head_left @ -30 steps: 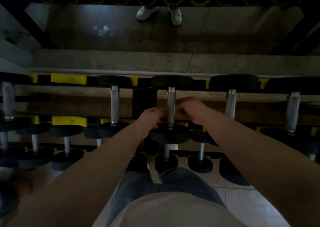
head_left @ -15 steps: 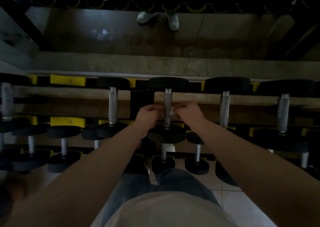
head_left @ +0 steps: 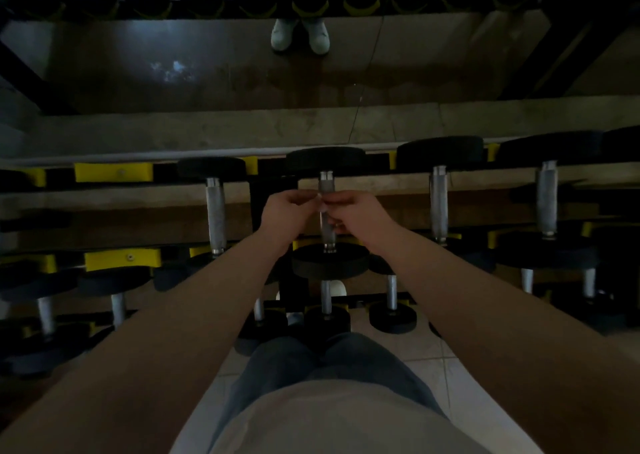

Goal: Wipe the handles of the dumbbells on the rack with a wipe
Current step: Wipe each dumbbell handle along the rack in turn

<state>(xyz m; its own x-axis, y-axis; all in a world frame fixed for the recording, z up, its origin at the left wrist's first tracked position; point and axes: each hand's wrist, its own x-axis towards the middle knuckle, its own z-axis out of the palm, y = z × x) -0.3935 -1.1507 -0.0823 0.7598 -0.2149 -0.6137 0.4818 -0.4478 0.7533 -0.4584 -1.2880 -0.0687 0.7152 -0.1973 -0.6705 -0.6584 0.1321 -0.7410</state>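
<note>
The middle dumbbell [head_left: 327,235] lies on the top tier of the black and yellow rack [head_left: 114,172], its metal handle pointing away from me between two black heads. My left hand [head_left: 285,213] and my right hand [head_left: 358,214] meet over the upper part of that handle, fingers curled. A small pale bit of the wipe [head_left: 322,207] shows between the fingertips, and both hands seem to pinch it against the handle. Most of the wipe is hidden by the fingers in the dim light.
More dumbbells lie on the same tier, to the left [head_left: 216,218] and to the right [head_left: 439,208] [head_left: 547,204]. Smaller dumbbells [head_left: 325,301] fill the lower tiers. A mirror behind the rack reflects white shoes [head_left: 299,34]. Pale floor tiles [head_left: 433,353] lie below.
Both hands have slid up the handle, away from me, and their fingertips have come together over it. The camera has tipped slightly downward.
</note>
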